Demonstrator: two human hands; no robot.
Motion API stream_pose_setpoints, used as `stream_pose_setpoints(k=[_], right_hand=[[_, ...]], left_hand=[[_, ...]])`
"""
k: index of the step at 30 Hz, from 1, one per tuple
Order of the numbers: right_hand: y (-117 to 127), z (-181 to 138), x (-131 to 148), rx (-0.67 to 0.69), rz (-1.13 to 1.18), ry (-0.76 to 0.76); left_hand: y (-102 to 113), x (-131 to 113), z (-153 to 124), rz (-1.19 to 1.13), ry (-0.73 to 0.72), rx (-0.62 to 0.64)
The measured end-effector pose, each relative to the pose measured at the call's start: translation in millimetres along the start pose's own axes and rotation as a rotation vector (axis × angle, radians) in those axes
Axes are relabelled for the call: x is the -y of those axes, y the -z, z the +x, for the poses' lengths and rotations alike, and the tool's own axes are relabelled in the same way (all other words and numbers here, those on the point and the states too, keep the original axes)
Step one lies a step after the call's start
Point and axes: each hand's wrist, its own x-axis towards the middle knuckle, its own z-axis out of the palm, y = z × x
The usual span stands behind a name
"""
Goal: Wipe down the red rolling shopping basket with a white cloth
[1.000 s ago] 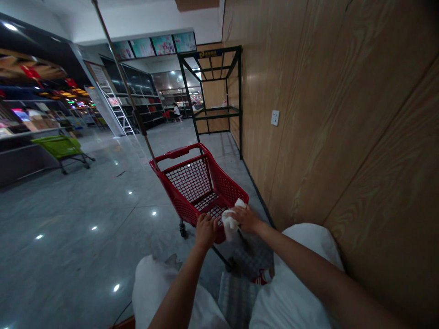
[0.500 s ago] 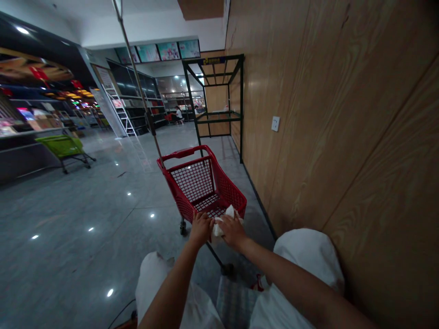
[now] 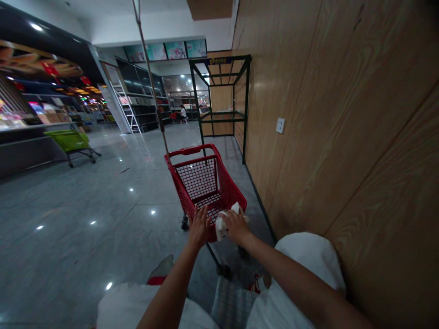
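Directly in front of me stands a red shopping cart [image 3: 228,183] with a grid basket and dark wheels. My right hand [image 3: 237,227] presses a crumpled white cloth [image 3: 221,226] against the cart's near rim, its fingers bent over the cloth. Just to the left, my left hand [image 3: 199,227] lies on the near left part of the rim with its fingers stretched out, holding nothing. A thin pole [image 3: 151,77] rises from the cart's far left corner near the handle.
A wood-panelled wall [image 3: 302,151] with a socket [image 3: 280,125] runs along my right. Beyond the cart stands a dark metal frame rack [image 3: 245,109]. A green cart [image 3: 70,140] is at the far left on the grey tiled floor [image 3: 68,196]. Farther back, a person [image 3: 183,113] sits near shelves.
My left hand's fingers have straightened from a curled grip on the rim. The right hand and cloth have shifted slightly right. My left knee has swung outward, and the view has turned slightly left.
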Motion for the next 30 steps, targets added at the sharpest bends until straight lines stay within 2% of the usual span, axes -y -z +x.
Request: stream_pose_setpoints(k=[4, 7, 9, 11, 13, 16, 18, 20, 22, 24, 27, 30], right_hand=[[-5.4, -5.4, 26.8, 0.04, 0.111, 0.119], [15.1, -2.1, 27.0, 0.106, 0.181, 0.144], [45.3, 3.8, 27.0, 0.035, 0.182, 0.148], [84.8, 11.0, 33.7, -0.127, 0.137, 0.186], [125.8, 17.9, 47.1, -0.252, 0.07, 0.299], [172.7, 25.4, 67.8, -0.329, 0.006, 0.409], [187.0, 28.2, 74.0, -0.338, 0.001, 0.43], [185.5, 29.8, 71.8, -0.319, 0.019, 0.434], [169.0, 30.6, 62.5, -0.258, 0.05, 0.441], [139.9, 30.5, 49.4, -0.149, 0.083, 0.421], [85.5, 28.9, 30.4, 0.027, 0.074, 0.292], [41.4, 28.5, 17.4, 0.115, 0.01, 0.189]], left_hand=[[1.9, 3.1, -3.5, -0.016, 0.007, 0.013], [6.0, 6.5, -6.3, -0.037, -0.013, 0.029], [7.1, 7.4, -6.7, -0.057, -0.019, 0.03], [6.2, 6.8, -5.6, -0.074, -0.013, 0.024], [3.7, 5.0, -3.8, -0.083, -0.002, 0.032], [-1.0, 2.5, -1.7, -0.085, 0.006, 0.053], [-3.8, 2.6, -1.3, -0.096, 0.003, 0.052], [-6.1, 4.2, -1.6, -0.118, -0.009, 0.047], [-7.6, 6.1, -1.8, -0.139, -0.021, 0.039], [-8.4, 7.1, -1.8, -0.151, -0.025, 0.02], [-8.6, 6.3, -0.9, -0.17, -0.022, 0.0], [-7.2, 4.8, 0.8, -0.187, -0.013, 0.018]])
